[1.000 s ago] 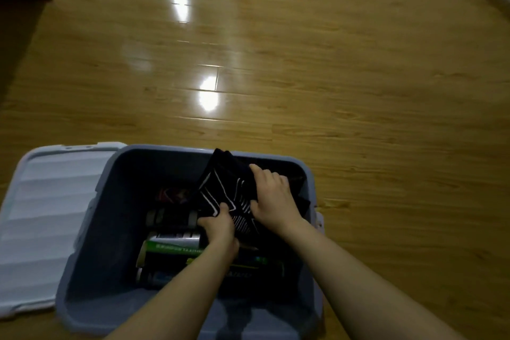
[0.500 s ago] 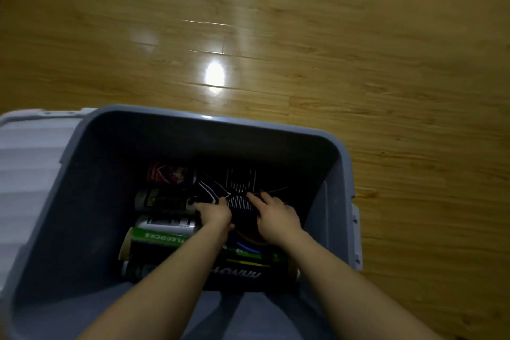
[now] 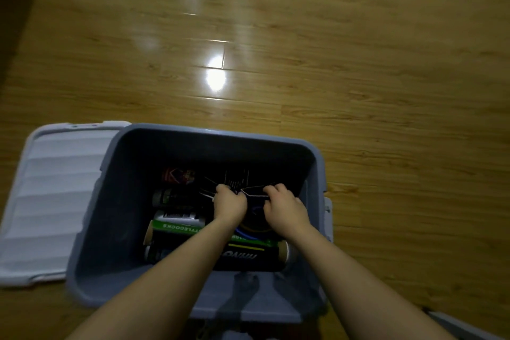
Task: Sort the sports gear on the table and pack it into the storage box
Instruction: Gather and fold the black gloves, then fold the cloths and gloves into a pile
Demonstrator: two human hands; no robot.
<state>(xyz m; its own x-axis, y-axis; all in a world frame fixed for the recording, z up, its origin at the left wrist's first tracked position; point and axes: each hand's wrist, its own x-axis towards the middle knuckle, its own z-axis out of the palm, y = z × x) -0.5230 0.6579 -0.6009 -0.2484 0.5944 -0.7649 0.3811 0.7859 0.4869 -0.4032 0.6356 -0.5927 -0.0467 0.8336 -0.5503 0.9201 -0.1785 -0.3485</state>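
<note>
Your forearms cover the middle of the green shuttlecock tube point(image 3: 176, 225) and of the black tube point(image 3: 248, 255). Your left hand point(image 3: 229, 205) and right hand point(image 3: 284, 208) hide part of the black patterned cloth point(image 3: 237, 182). The red item point(image 3: 178, 175) sits too dark to identify. The white lid point(image 3: 49, 196) is cut off at the left edge.
</note>
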